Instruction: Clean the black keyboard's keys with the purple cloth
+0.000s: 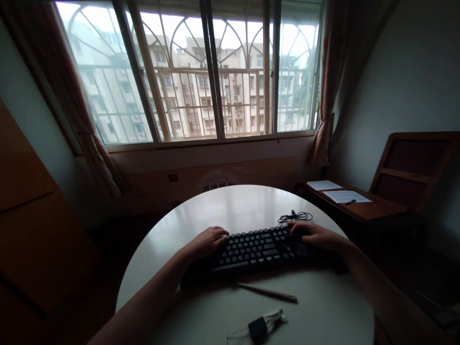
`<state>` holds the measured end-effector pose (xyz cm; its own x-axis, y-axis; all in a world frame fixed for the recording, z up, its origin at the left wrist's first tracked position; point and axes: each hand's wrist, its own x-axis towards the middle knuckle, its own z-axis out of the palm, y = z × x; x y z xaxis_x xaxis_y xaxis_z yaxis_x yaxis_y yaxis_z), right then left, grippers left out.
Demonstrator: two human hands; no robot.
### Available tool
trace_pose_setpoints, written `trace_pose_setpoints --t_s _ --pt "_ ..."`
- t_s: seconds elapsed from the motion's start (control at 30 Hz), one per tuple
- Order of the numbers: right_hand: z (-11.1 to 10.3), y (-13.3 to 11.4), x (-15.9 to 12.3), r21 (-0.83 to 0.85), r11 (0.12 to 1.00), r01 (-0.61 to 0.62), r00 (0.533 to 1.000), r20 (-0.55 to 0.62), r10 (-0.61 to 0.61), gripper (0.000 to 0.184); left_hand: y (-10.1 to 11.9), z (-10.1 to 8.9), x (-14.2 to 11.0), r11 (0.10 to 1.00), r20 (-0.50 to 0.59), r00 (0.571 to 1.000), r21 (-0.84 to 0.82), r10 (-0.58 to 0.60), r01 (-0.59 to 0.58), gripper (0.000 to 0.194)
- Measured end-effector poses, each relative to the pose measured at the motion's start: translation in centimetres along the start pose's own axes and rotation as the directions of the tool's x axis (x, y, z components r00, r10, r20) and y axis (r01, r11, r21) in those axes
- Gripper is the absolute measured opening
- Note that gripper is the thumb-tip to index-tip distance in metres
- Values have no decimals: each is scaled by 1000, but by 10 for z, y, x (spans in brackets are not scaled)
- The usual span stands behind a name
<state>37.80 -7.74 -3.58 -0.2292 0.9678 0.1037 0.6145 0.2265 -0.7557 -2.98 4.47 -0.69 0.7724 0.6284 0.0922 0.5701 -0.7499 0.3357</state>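
A black keyboard (251, 248) lies on the round white table (151, 282). My left hand (206, 242) is closed at its upper left corner, fingers together over the end keys. On the other end, my right hand (311, 235) curls its fingers over the top right part, with the thumb lower down. The undersides of both hands are hidden. Behind the right end lies a coiled black cable (295, 218). In front of the keyboard is a slim, tapered stick-like tool (268, 292). Nearer to me sits a small dark block with thin wires (258, 328) at its ends.
A wooden chair (391, 208) stands at the right, with paper sheets (347, 196) and a dark pen (350, 202) on its seat. Beyond the table is a barred window (212, 86) with tied curtains (321, 139). An orange-brown cabinet (32, 230) stands at the left.
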Motion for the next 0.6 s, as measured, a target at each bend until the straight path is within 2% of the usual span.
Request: trace_pose_setpoints --t_s 0.2,0.37,0.6 --pt "0 -2 -2 27 1000 -3 1000 -14 3 48 4 -5 -2 1000 57 998 12 9 -10 41" --pt "-1 0 -5 153 986 -61 998 -23 66 74 7 -7 -2 1000 76 997 6 17 -18 38" --pt "-1 6 -5 211 975 -67 997 -24 73 75 7 -8 -3 1000 84 996 11 20 -21 40"
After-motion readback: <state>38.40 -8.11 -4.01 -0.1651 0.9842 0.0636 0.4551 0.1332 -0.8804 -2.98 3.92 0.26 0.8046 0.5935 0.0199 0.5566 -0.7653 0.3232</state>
